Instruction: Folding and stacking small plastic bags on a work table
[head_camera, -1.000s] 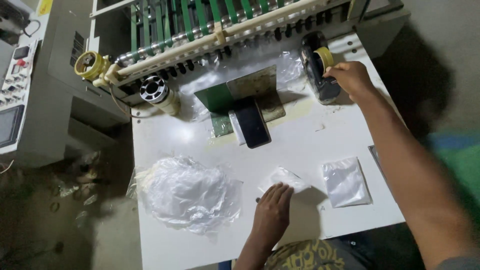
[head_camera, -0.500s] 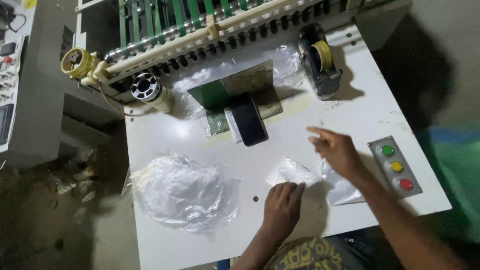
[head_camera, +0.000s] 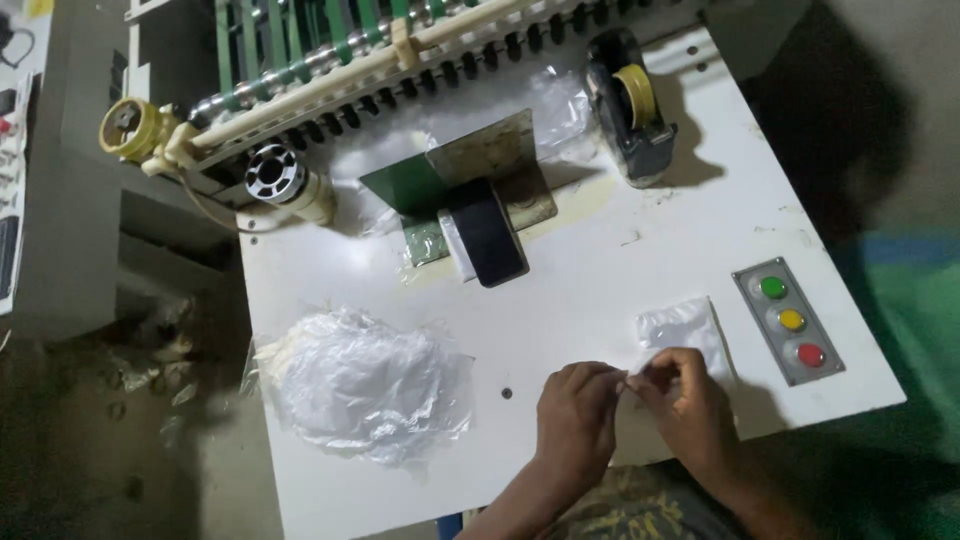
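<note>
My left hand (head_camera: 578, 420) and my right hand (head_camera: 690, 405) are side by side at the front edge of the white table (head_camera: 600, 270). Their fingertips meet and pinch a small clear plastic piece; most of it is hidden under the fingers. A flat clear plastic bag (head_camera: 680, 325) lies just behind my right hand, partly covered by it. A loose heap of clear plastic bags (head_camera: 365, 385) sits to the left of my left hand, apart from it.
A black tape dispenser with a yellow roll (head_camera: 630, 110) stands at the back right. A dark phone (head_camera: 487, 235) lies mid-table by a green metal plate (head_camera: 410, 185). A panel with green, yellow and red buttons (head_camera: 790, 320) is at right. A roller machine (head_camera: 350, 60) runs along the back.
My right hand left the tape dispenser, came back across the table and joined my left hand at the front edge. My left hand stayed over the small clear piece.
</note>
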